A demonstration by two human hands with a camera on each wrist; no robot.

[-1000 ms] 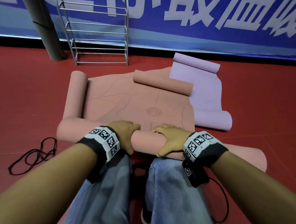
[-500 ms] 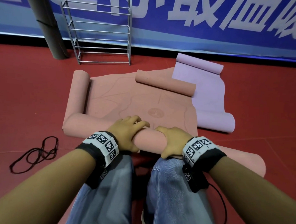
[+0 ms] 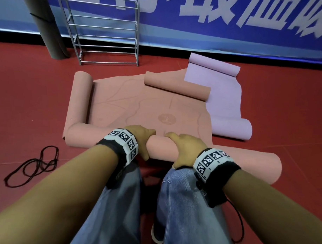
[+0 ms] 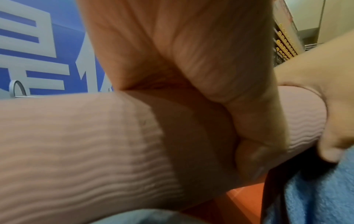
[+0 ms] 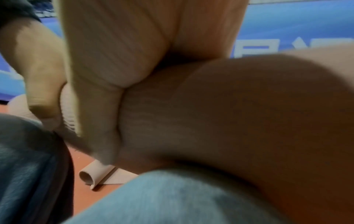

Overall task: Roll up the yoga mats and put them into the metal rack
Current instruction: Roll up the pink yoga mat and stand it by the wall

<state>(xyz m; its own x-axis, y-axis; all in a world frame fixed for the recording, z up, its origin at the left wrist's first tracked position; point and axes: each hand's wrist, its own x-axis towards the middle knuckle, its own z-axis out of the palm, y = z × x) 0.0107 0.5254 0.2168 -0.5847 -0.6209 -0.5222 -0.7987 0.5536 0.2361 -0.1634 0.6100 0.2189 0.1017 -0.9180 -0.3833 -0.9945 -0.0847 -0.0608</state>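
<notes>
The pink yoga mat [image 3: 120, 105] lies on the red floor [image 3: 29, 99], its near edge rolled into a thick tube (ribbed underside outward). The left hand [image 3: 141, 137] and right hand [image 3: 186, 148] both grip that tube, fingers curled over it.

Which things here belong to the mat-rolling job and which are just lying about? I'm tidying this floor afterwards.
Job: pink mat, its roll gripped by the left hand and right hand; lilac mat; metal rack.

Lying about: black cord on the floor; grey pillar; blue banner.
</notes>
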